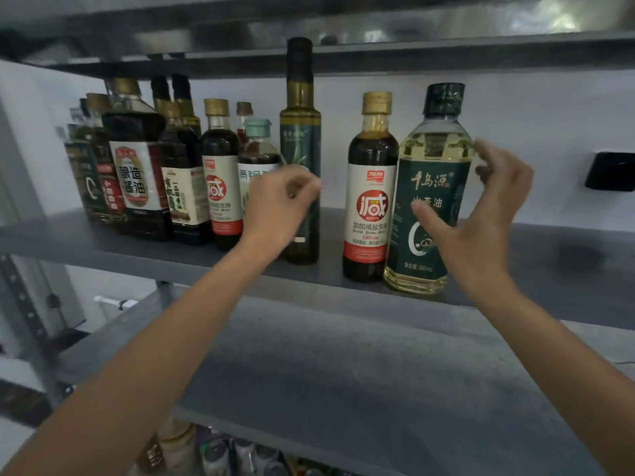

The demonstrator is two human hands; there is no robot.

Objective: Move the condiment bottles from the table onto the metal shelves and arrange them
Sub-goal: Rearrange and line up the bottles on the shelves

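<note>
A tall dark-green olive oil bottle (300, 132) stands on the grey metal shelf (549, 269). My left hand (278, 207) hovers in front of its lower half, fingers loosely curled and blurred, gripping nothing that I can see. To the right stand a soy sauce bottle (371, 187) with a red-and-white label and a pale camellia oil bottle (433, 159) with a green label, side by side near the shelf's front edge. My right hand (481, 214) is spread around the oil bottle's right side, thumb before the label, fingers held off it.
Several dark sauce bottles (144, 173) crowd the shelf's left part. Another shelf (343, 49) runs close above; the tall bottle's cap reaches it. A lower shelf (343, 372) lies below, with jars (240, 455) beneath. A black box (611, 171) is on the white wall.
</note>
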